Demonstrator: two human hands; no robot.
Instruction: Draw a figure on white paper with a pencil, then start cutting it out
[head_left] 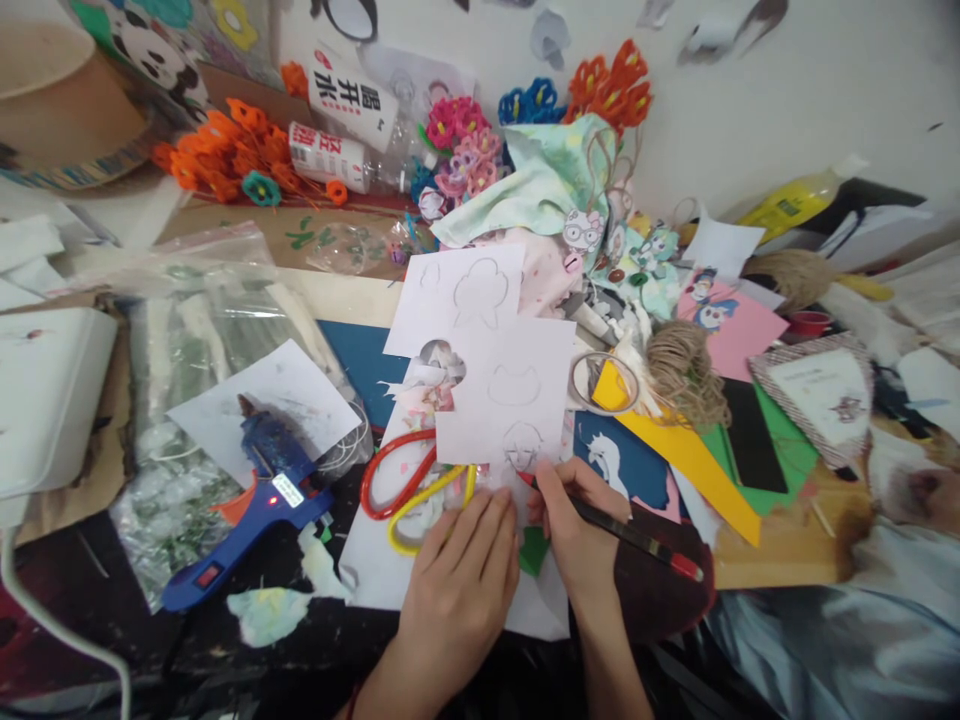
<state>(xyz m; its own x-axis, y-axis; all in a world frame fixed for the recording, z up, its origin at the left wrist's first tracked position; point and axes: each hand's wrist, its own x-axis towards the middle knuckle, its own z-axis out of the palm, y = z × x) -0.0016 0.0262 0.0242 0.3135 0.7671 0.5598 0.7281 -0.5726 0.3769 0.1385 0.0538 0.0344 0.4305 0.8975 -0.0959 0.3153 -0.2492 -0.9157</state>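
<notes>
My right hand is closed around a dark pencil with a red end, its tip at a small face drawn on a white paper. My left hand lies flat over the paper's lower edge, fingers stretched out and holding nothing. A cat-head outline is drawn higher up on this sheet. Behind it, another paper carries a flower-like outline. Left of the sheet are red and yellow handle loops, apparently of scissors, with the blades hidden.
A blue glue gun with a lit red light lies at left, beside a clear plastic bag. To the right are a tape roll, a twine ball and a yellow strip. Orange pipe-cleaner flowers line the back.
</notes>
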